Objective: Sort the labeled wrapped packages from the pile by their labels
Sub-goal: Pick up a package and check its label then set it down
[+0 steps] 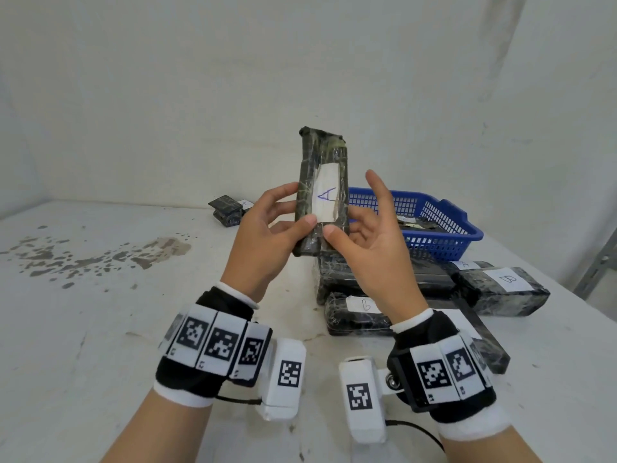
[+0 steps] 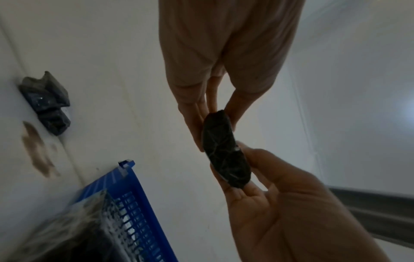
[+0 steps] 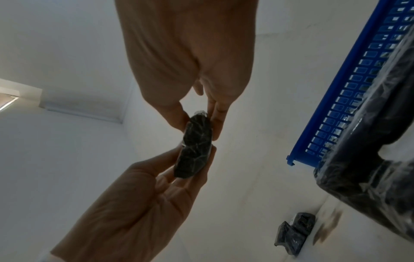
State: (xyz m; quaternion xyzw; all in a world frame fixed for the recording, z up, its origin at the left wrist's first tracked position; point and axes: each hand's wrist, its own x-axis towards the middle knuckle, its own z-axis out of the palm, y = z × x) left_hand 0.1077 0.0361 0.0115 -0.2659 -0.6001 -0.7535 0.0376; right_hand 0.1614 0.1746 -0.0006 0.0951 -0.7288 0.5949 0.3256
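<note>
Head view: both hands hold package A upright above table.

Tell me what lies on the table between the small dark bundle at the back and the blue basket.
Nothing in the head view: bare white table separates the small dark bundle from the blue basket; only the raised A package and left hand cross that gap.

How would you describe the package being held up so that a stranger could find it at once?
Above the white table, in front of the blue basket, both hands hold one dark wrapped package upright. Unlike those lying flat, it is raised, its white label reading A.
</note>
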